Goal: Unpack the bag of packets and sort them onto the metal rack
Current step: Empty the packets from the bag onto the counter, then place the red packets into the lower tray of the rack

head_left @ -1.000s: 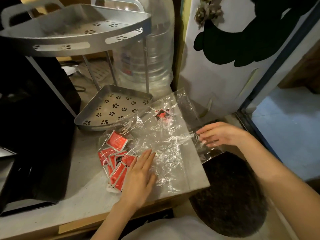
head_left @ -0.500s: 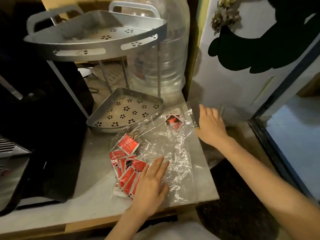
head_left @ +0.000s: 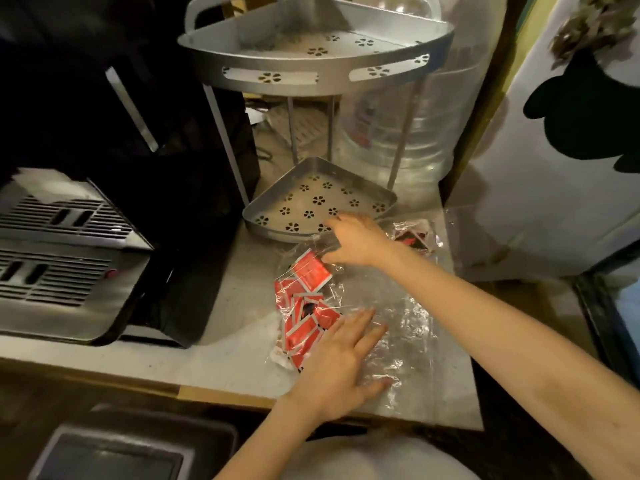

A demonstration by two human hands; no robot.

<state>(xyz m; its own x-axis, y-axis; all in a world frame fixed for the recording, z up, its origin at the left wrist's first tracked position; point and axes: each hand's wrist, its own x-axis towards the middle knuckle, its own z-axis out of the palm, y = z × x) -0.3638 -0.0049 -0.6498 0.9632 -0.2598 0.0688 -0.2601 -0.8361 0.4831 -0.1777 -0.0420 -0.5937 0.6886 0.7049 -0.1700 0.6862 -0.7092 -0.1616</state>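
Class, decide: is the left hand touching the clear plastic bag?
Touching. The head view shows the left hand pressed flat on the clear plastic bag, fingers spread over it.

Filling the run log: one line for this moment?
step: unpacking | left hand: flat on bag | right hand: at bag's far edge | red packets: inside bag | rack: no packets

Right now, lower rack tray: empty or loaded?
Empty. The lower tray shows only its bare flower-punched floor; the red packets lie on the counter under the clear bag.
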